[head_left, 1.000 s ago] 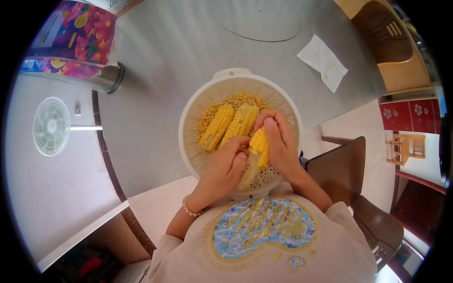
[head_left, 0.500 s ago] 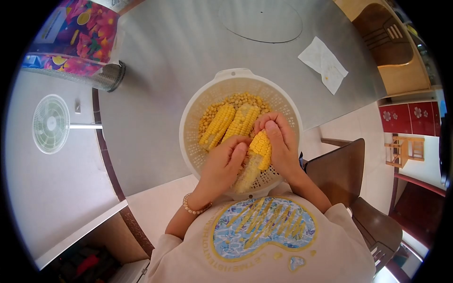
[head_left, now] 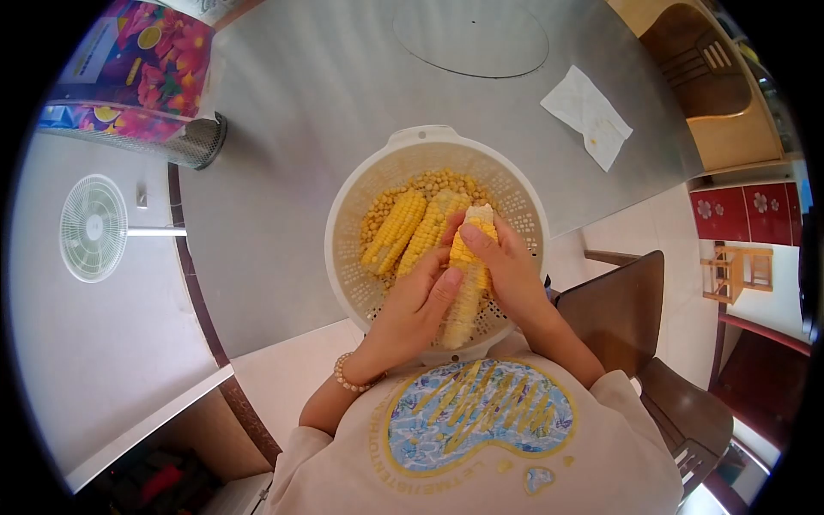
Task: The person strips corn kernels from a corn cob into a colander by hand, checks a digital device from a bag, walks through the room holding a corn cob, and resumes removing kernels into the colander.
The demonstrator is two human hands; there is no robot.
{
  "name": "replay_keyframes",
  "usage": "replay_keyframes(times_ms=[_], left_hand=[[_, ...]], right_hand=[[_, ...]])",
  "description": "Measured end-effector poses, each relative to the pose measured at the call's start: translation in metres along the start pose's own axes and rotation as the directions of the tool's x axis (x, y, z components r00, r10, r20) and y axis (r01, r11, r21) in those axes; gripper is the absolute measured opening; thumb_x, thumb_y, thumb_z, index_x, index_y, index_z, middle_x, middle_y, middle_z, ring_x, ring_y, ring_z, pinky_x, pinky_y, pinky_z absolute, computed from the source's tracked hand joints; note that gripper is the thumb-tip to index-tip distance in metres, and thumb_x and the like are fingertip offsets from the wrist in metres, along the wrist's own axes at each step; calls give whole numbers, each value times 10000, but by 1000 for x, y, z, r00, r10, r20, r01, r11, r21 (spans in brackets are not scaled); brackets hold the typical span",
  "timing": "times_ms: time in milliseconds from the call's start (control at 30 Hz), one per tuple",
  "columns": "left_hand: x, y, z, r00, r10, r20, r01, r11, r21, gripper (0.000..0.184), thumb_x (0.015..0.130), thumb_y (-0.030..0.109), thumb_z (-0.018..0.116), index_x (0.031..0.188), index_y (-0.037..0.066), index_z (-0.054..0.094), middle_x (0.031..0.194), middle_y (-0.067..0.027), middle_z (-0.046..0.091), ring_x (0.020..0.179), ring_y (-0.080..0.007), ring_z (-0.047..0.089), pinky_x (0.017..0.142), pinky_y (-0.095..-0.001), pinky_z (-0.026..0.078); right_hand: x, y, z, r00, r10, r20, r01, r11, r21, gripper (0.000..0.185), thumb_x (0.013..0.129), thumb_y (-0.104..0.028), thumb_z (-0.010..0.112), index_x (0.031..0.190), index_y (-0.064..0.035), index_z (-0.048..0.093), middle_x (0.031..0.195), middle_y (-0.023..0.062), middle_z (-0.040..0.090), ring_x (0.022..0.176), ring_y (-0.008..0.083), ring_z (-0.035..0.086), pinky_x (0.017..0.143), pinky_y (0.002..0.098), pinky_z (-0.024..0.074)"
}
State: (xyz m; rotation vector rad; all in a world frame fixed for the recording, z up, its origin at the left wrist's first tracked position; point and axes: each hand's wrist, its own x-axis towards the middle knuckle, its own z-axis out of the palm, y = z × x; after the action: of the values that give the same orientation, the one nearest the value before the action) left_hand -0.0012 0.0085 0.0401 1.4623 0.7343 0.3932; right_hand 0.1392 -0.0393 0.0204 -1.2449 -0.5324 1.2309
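Note:
Between my two hands is a partly stripped corn cob [head_left: 464, 311], its lower length bare and yellow kernels still on the upper part. My left hand [head_left: 418, 294] closes on its left side, thumb against the kernels. From the right, my right hand [head_left: 506, 266] wraps round the upper part with the thumb across the front. Beneath is a white colander [head_left: 343, 202]. Inside it lie two whole corn cobs, the left cob [head_left: 395, 232] and the right cob [head_left: 436, 225], partly covered by my fingers. Loose kernels [head_left: 442, 182] are heaped behind them.
The colander stands at the front edge of a grey table [head_left: 283, 189]. A crumpled tissue [head_left: 588, 118] lies at the right; a mesh basket [head_left: 202, 142] with a flowery package [head_left: 142, 60] is at the left. A brown chair [head_left: 614, 313] stands to my right, a fan [head_left: 93, 227] to the left.
The held cob has been turned more upright, and its pale top end now shows above my right thumb. My left hand has shifted slightly right, closer to my right hand.

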Motion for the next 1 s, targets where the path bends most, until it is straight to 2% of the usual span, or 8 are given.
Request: replay_keyframes(times_ms=[67,167,267,400,467,567,667,1000], left_hand=[[-1,1,-1,996,-51,72,55,997,-53,444,922,253,524,1227,-54,425,900,-153,613,785,-213,610,686,-329,469],[1,8,-6,985,-99,142,59,963,263,536,885,286,575,1250,-63,396,885,-180,600,772,-254,606,700,-339,472],[2,15,-3,974,-189,126,141,939,313,532,853,274,645,1223,-40,427,999,-117,598,837,-159,590,705,-289,481],[-1,6,-2,979,-155,134,101,934,342,488,863,262,629,1187,-45,434,932,-130,609,795,-180,608,678,-302,486],[-1,-9,-1,984,-21,178,-15,981,195,419,865,262,622,1106,-50,478,870,-138,609,752,-188,612,648,-308,484],[0,1,1,986,-122,110,89,960,265,403,842,329,602,911,-61,530,722,-179,585,648,-298,585,600,-364,459],[1,7,0,985,-135,111,93,943,321,398,835,322,609,886,-69,547,736,-182,594,668,-295,600,602,-369,465],[1,8,9,989,-85,-125,108,975,196,535,751,230,654,1170,-32,447,869,-164,635,732,-256,648,670,-354,510]], right_hand=[[0,2,-3,996,49,74,-62,980,190,219,950,-250,504,1003,-40,534,931,37,573,829,83,548,729,234,461],[-2,-3,3,996,86,33,-89,990,111,257,973,-258,436,1022,-23,529,947,69,587,871,123,557,792,265,463],[-5,-7,4,994,99,49,-107,975,193,246,974,-250,430,1054,-28,502,940,84,590,877,129,561,789,271,470],[-4,-14,6,992,57,113,-75,984,159,239,972,-258,438,1089,-54,478,917,95,592,885,131,559,780,275,474],[-4,-14,4,986,59,155,-82,986,146,225,966,-241,455,1123,-81,459,881,90,597,859,126,565,756,268,478],[-2,-4,3,992,-9,125,-8,991,134,202,959,-223,476,1109,-88,469,840,67,595,808,110,565,723,245,472],[-4,-3,6,997,-41,71,40,999,11,191,960,-221,480,1088,-80,475,822,48,586,760,90,553,691,220,459],[1,9,0,965,-260,-37,241,933,-266,282,922,-263,552,1063,-27,492,836,54,582,755,123,553,669,268,457]])
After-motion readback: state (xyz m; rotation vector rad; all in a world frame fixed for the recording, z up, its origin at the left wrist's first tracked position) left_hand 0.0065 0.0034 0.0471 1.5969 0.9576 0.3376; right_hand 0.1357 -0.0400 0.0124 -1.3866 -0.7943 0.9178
